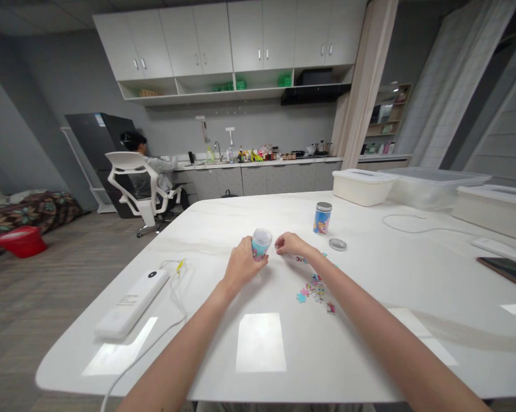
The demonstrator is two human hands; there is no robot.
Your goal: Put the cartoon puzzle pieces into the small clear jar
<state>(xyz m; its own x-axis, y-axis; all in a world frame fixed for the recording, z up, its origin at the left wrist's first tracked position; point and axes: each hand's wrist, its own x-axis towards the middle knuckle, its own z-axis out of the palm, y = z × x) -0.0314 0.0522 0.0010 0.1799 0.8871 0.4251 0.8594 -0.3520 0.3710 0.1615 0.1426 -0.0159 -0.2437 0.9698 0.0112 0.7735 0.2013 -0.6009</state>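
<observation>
My left hand (241, 262) is wrapped round a small printed jar (261, 242), its lid off and its mouth tipped up toward me. Just right of the jar, my right hand (291, 244) has its fingers pinched together; what they hold, if anything, is too small to name. Below the right forearm lies a loose pile of colourful jigsaw puzzle pieces (313, 287), partly hidden by the arm. A silver lid (337, 245) rests on the table beyond the right wrist. Behind it stands a second blue printed jar (322, 218) with its lid on.
On the white table (215, 229), a white power strip (133, 303) with a cable lies at the left. Lidded storage boxes (363, 187) stand at the back right, and a phone (509, 271) lies near the right edge. A person (161, 166) sits on a chair far left.
</observation>
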